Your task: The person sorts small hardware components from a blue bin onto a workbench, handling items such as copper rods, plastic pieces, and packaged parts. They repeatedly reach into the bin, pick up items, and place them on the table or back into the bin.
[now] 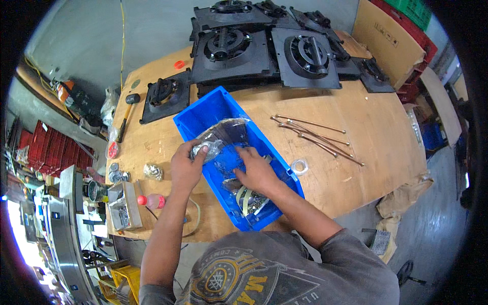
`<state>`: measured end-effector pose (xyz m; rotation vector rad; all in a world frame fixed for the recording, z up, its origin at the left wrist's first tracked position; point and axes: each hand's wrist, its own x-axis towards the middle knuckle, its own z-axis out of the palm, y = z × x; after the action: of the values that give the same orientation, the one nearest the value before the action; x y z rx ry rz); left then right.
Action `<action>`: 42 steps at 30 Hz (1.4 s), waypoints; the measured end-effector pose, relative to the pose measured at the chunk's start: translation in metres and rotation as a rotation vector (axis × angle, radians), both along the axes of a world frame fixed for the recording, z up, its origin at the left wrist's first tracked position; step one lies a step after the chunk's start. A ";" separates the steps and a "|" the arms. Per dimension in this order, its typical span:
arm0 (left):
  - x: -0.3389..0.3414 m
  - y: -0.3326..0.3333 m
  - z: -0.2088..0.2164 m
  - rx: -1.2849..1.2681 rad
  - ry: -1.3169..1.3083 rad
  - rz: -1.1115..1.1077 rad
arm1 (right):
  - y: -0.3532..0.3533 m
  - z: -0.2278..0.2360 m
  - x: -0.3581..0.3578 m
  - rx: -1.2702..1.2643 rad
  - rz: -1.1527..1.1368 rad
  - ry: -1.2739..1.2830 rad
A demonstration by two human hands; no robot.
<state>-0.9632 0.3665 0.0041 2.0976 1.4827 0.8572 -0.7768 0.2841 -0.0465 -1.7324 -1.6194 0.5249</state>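
A blue plastic bin (pixel 203 114) stands slantwise on the wooden table in front of me. My left hand (pixel 187 165) is closed on a crumpled clear plastic bag (pixel 211 151) over the bin's left side. Inside the bin, my right hand (pixel 258 174) reaches down with its fingers apart, near the blue bottom. No object shows in it, though its palm side is hidden. Beyond both hands, a dark brown curved sheet (pixel 236 132) leans in the bin. Small metal parts and pale strips (pixel 246 201) lie at its near end.
Black square housings (pixel 229 51) are piled at the back. Copper-coloured rods (pixel 320 136) and a tape roll (pixel 299 166) lie to the right. Leftward are a mallet (pixel 127 114), a small bag of parts (pixel 153 172), a red-capped bottle (pixel 154 201) and a hardware box (pixel 123 206).
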 end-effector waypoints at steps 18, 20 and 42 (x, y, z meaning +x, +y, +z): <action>0.007 -0.008 0.004 -0.138 -0.074 -0.144 | 0.032 0.000 -0.004 -0.275 0.147 0.827; 0.004 -0.006 0.005 -0.125 -0.065 -0.169 | 0.040 -0.004 -0.001 -0.305 0.225 0.875; -0.037 -0.072 0.003 -0.423 -1.227 -0.104 | -0.005 0.058 -0.054 -0.056 0.295 0.680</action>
<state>-1.0001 0.2944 0.0067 0.9322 0.7457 1.2823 -0.8311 0.2786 0.0114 -1.1562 -1.3565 1.1633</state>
